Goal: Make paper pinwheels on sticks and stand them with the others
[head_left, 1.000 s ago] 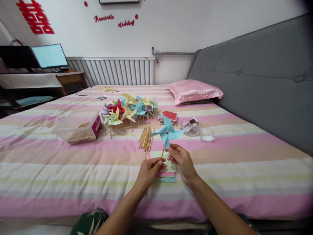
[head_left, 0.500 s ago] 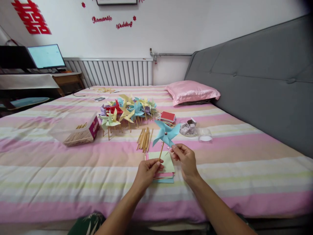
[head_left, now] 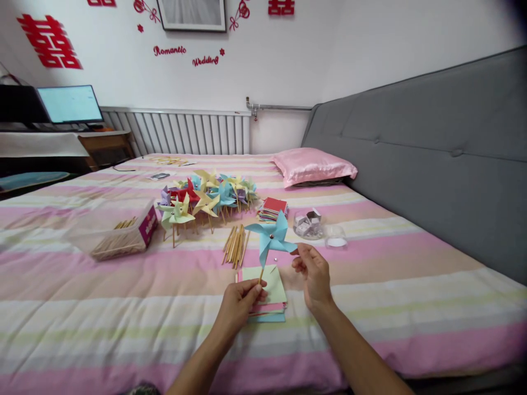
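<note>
A light blue paper pinwheel [head_left: 272, 237] on a wooden stick stands upright over the bed. My left hand [head_left: 240, 301] pinches the bottom of its stick. Just right of the pinwheel, my right hand [head_left: 313, 271] is raised with thumb and finger pinched at the tip of one blue blade. Under both hands lies a small stack of coloured paper squares [head_left: 264, 293], pale green on top. Loose wooden sticks [head_left: 236, 245] lie just beyond the stack.
A heap of finished pinwheels [head_left: 205, 196] sits further back, a clear box of sticks [head_left: 118, 237] at left, a pile of red paper [head_left: 272, 208], a small clear dish [head_left: 307, 226] and a lid [head_left: 336, 238] at right. A pink pillow [head_left: 312, 165] and grey headboard [head_left: 432, 148] flank the right.
The pinwheel has turned on its pin, its blades now at a different angle. Both hands stay close together with the stick held. The view has tilted up a little.
</note>
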Available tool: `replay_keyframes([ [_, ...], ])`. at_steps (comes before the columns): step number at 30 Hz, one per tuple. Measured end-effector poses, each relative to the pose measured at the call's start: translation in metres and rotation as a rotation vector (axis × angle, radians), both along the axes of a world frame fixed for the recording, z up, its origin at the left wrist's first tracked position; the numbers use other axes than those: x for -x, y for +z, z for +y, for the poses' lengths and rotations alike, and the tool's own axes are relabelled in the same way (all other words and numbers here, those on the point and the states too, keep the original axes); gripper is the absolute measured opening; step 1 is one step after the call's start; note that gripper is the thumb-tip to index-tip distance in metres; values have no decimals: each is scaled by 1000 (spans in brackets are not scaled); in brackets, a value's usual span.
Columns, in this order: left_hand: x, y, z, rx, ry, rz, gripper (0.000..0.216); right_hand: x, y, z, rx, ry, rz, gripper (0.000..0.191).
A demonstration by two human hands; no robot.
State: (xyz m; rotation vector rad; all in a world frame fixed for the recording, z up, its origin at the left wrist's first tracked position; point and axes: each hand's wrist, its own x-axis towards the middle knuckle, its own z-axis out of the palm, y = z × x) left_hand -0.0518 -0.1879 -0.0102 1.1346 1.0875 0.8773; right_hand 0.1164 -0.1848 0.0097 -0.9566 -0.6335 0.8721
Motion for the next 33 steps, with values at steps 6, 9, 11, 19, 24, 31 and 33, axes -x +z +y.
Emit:
replay_keyframes([
  [6,1,-3,2,-44,12,-27,40,3,-1,-1,18,122,21,32],
  [9,1,-3,2,-43,8,-38,41,11,-3,-2,24,252,-43,31],
  [11,1,-2,1,-35,-4,-29,41,14,-4,-2,16,270,-70,30],
  [19,-1,0,-2,-45,-39,19,38,10,-2,-1,15,94,-55,29],
  [24,0,-3,0,-70,-72,27,38,8,-1,0,-17,56,-27,27],
  [31,0,-1,-2,-40,-89,35,38,4,-2,1,-18,9,-57,27],
  [33,-1,0,-2,-31,-97,37,39,3,-1,0,-27,23,-80,27],
])
